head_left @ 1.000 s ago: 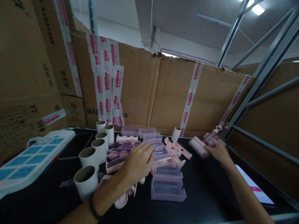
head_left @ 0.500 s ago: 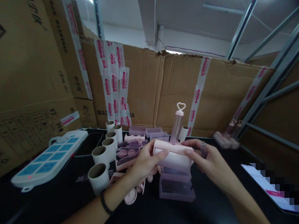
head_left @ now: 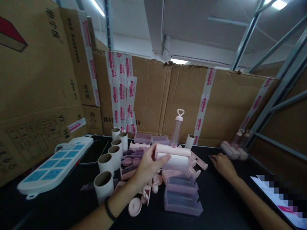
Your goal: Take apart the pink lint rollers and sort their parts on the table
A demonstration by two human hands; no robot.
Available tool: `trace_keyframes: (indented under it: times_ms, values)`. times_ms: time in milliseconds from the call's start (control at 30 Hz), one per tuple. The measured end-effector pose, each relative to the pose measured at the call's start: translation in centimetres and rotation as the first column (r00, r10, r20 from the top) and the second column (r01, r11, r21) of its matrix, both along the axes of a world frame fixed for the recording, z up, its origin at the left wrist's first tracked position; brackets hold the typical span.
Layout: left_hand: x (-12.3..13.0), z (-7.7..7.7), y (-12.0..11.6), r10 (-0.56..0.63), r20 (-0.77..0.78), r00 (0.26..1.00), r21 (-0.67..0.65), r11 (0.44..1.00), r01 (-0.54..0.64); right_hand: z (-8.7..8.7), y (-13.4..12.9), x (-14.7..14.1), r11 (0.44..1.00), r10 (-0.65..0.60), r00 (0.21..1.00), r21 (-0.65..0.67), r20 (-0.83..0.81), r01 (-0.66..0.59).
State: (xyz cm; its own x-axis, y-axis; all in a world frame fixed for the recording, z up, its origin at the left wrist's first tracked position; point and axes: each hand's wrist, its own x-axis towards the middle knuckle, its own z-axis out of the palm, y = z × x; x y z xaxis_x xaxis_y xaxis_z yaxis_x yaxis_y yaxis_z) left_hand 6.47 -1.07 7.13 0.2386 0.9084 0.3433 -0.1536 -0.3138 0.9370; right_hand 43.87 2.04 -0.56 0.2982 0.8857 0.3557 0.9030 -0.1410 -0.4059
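Observation:
My left hand (head_left: 150,164) is wrapped round the left end of a pink lint roller (head_left: 173,157) with a white roll under its pink cover. From its top a clear tube handle (head_left: 176,131) with a heart-shaped loop stands upright. My right hand (head_left: 222,163) is away to the right, low over the black table, fingers pinched together near a small object (head_left: 212,157) too small to name. Translucent purple trays (head_left: 182,203) and loose pink parts (head_left: 157,183) lie below and beside the roller.
White paper rolls (head_left: 104,185) stand in a row on the left, beside a power strip (head_left: 55,166) and a dark phone (head_left: 94,152). Assembled rollers (head_left: 233,150) lie at the back right, and a lit screen (head_left: 275,198) at the right edge. Cardboard (head_left: 153,95) walls the back.
My right hand has let go of the roller and moved right, down to the table. The small clear piece it held is no longer seen upright there. My left hand still holds the roller.

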Motion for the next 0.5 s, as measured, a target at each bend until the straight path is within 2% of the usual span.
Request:
trace_keyframes:
  times_ms: [67, 133, 167, 233, 267, 300, 333, 400, 433, 500]
  values:
    - [-0.1, 0.0, 0.1, 0.001, -0.019, 1.0, 0.023, 1.0, -0.001, -0.5, 0.1, 0.0, 1.0, -0.004, 1.0, 0.024, 0.005, 0.004]
    - [-0.2, 0.0, 0.1, -0.015, -0.045, 0.999, 0.042, 0.999, 0.017, -0.1, 0.0, -0.4, 0.997, -0.013, 1.0, 0.074, 0.013, 0.012]
    - [-0.2, 0.0, 0.0, -0.03, -0.06, 0.998, 0.053, 0.998, 0.033, 0.6, -0.3, -0.9, 0.993, 0.002, 1.0, 0.114, 0.005, -0.002]
    - [-0.2, 0.0, -0.2, -0.055, -0.091, 0.994, 0.076, 0.995, 0.062, 2.7, -1.6, -3.1, 0.976, 0.121, 0.99, 0.191, -0.078, -0.105]
    - [-0.2, 0.0, -0.3, -0.066, -0.105, 0.992, 0.084, 0.994, 0.075, 4.0, -2.5, -4.8, 0.94, 0.285, 0.937, 0.251, -0.203, -0.231]
    - [-0.1, 0.0, -0.4, -0.077, -0.119, 0.99, 0.087, 0.992, 0.087, 5.4, -3.6, -6.7, 0.891, 0.443, 0.827, 0.276, -0.348, -0.361]
    - [-0.1, 0.0, -0.6, -0.087, -0.135, 0.987, 0.084, 0.992, 0.099, 6.7, -4.7, -8.8, 0.84, 0.542, 0.702, 0.281, -0.462, -0.464]
    - [0.0, -0.1, -0.8, -0.104, -0.171, 0.98, 0.077, 0.99, 0.118, 8.8, -6.5, -13.0, 0.741, 0.646, 0.5, 0.318, -0.577, -0.591]
    - [0.1, -0.2, -0.9, -0.11, -0.188, 0.976, 0.08, 0.989, 0.127, 9.4, -7.1, -14.8, 0.71, 0.665, 0.432, 0.338, -0.609, -0.617]
    - [0.2, -0.3, -1.1, -0.108, -0.203, 0.973, 0.108, 0.985, 0.132, 9.8, -7.4, -17.2, 0.711, 0.649, 0.362, 0.364, -0.67, -0.601]
